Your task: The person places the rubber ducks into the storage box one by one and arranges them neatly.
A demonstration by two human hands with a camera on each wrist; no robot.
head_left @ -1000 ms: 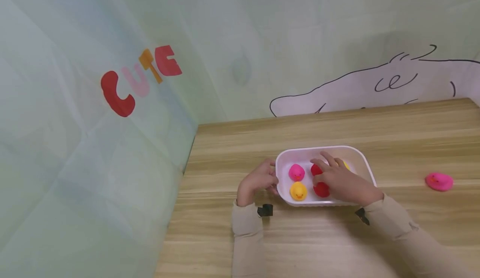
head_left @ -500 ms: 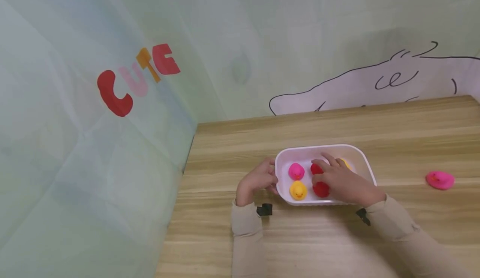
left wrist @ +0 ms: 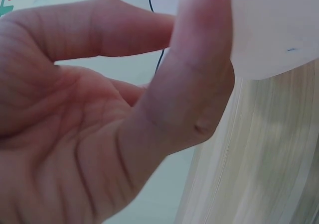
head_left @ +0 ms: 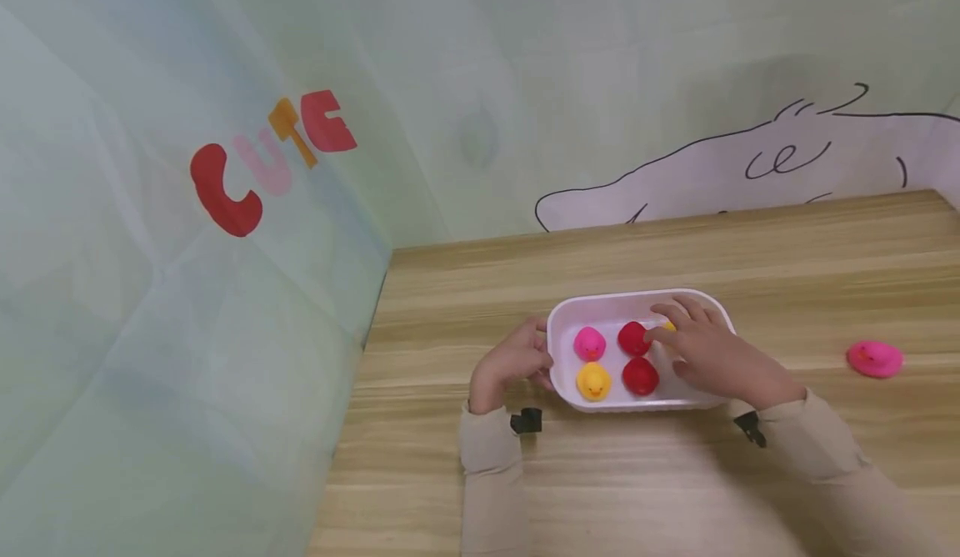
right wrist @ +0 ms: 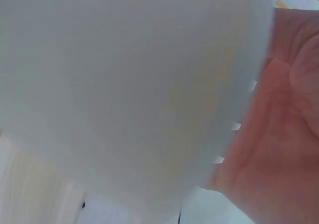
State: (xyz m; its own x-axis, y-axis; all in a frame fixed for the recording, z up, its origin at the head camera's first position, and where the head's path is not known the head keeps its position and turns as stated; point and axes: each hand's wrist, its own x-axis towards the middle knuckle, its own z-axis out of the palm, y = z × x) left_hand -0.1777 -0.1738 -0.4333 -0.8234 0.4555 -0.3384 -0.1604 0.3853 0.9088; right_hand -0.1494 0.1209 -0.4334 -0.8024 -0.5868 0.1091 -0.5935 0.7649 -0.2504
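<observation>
A white plastic tray (head_left: 600,311) stands on the table, with toy ducks in it. A pink duck (head_left: 590,343) and a yellow duck (head_left: 594,381) sit at its left end. Two round red toys of similar size, a rear one (head_left: 633,338) and a front one (head_left: 641,376), are in the middle, their faces indistinct. My left hand (head_left: 516,358) holds the tray's left end, a bent finger (left wrist: 199,59) against the outer wall. Over the right half hovers my right hand (head_left: 720,353), fingers loosely bent, mostly hiding another yellow toy (head_left: 670,326).
Another pink duck (head_left: 875,358) lies on the wooden table (head_left: 465,290), right of the tray. Fabric walls, one with coloured letters (head_left: 273,161), stand along the left and back edges. The blurred tray wall (right wrist: 124,84) fills much of the right wrist view.
My right hand has moved right, away from the red toys, uncovering them and covering more of the second yellow toy. The left hand stays at the tray's end.
</observation>
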